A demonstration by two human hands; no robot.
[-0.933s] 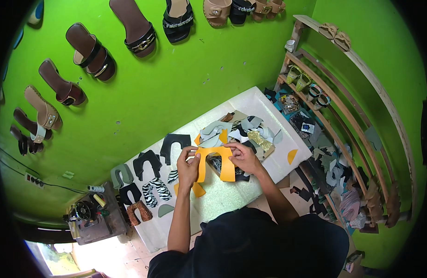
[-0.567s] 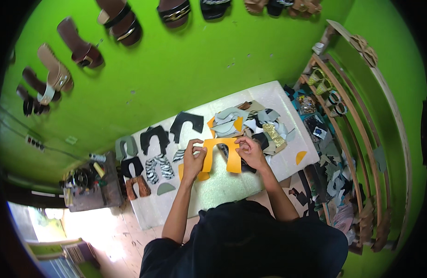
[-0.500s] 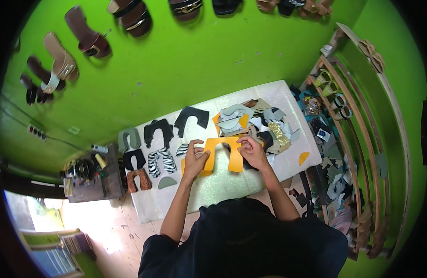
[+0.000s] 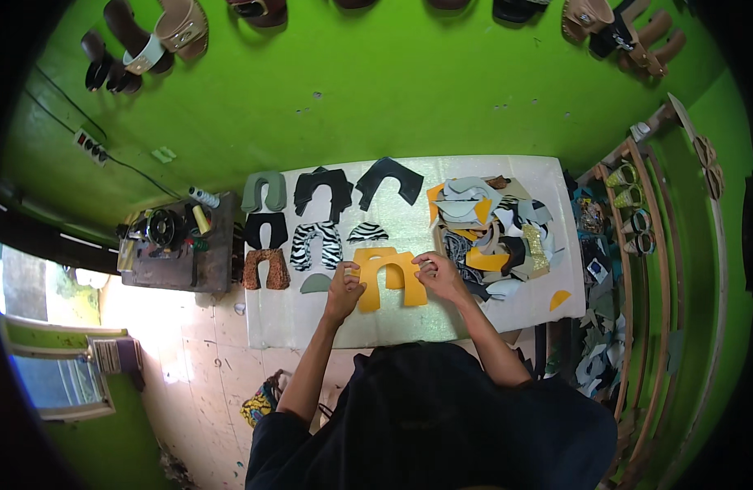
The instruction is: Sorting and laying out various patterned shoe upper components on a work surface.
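Between my two hands I hold up a yellow arch-shaped cut piece (image 4: pixel 371 287) by its sides. My left hand (image 4: pixel 342 296) pinches its left edge, and my right hand (image 4: pixel 443 278) pinches the right edge. Behind it, partly covered, another yellow arch piece (image 4: pixel 365 254) lies on the white table (image 4: pixel 523 167). To the left are zebra-print arch pieces (image 4: pixel 303 249), a brown spotted arch piece (image 4: pixel 277 273), and a grey-green half-round piece (image 4: pixel 316 283). A zebra half-round piece (image 4: pixel 368 233) lies just beyond my hands.
A heap of mixed scraps (image 4: pixel 474 204) covers the table's right part, near a yellow half-round piece (image 4: pixel 560 300). Black arch pieces (image 4: pixel 391 178) lie along the far side. Left stands a cluttered side table (image 4: pixel 176 273); right, a wooden rack (image 4: pixel 638 269). Sandals (image 4: pixel 180 28) hang on the green wall.
The view has swung, so the table now appears more level. Both hands still hold the yellow arch piece, and the second yellow piece behind it shows more clearly.
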